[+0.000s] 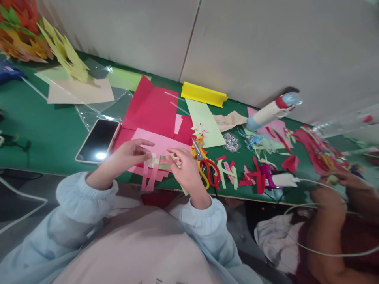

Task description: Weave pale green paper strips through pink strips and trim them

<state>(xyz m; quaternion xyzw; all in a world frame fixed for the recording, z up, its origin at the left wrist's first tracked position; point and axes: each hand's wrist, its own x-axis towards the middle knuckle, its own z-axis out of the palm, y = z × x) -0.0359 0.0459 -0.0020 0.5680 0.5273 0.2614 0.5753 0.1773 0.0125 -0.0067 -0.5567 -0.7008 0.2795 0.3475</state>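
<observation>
A small piece of woven paper strips (154, 161), pink and light green, spans the space between my two hands near the table's front edge. Loose pink strip ends hang down from it. My left hand (127, 156) has its thumb at the left end of the weave, its fingers curved above. On the other side, my right hand (186, 165) pinches the light green strips. Beneath both hands lies a pink paper sheet (161, 138). Just right of my right hand rest scissors (209, 167) with red and yellow handles.
A phone (98, 140) lies left of a red paper sheet (154, 102). Cut paper strips (227, 171), a yellow holder (204, 94) and a bottle (272, 112) stand or lie to the right. A co-worker's hands (334, 185) are at far right, near a white cable.
</observation>
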